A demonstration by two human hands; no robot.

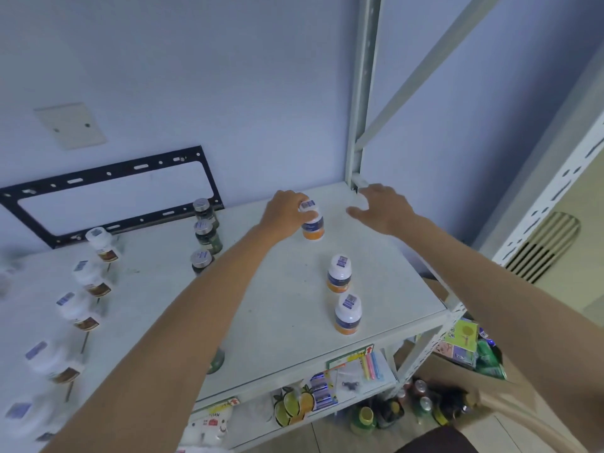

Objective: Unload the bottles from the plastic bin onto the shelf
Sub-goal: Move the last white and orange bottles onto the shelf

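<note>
My left hand [283, 214] grips a white-capped bottle with an orange base [312, 226], upright near the back of the white top shelf [281, 308]. My right hand [379, 206] hovers open beside it to the right, holding nothing, near the shelf's rear post. In front, two matching orange-based bottles [339, 273] [348, 314] stand in a line toward the shelf's front edge. A row of dark green bottles [206, 235] runs along the middle. White bottles with brown labels [101, 244] line the left side. The plastic bin is not in view.
The grey metal upright [362, 93] and a diagonal brace rise at the shelf's back right corner. A black metal frame [111, 194] leans on the wall behind. Lower shelves [327, 397] hold packets and cans. A cardboard box [474, 354] of goods sits to the right.
</note>
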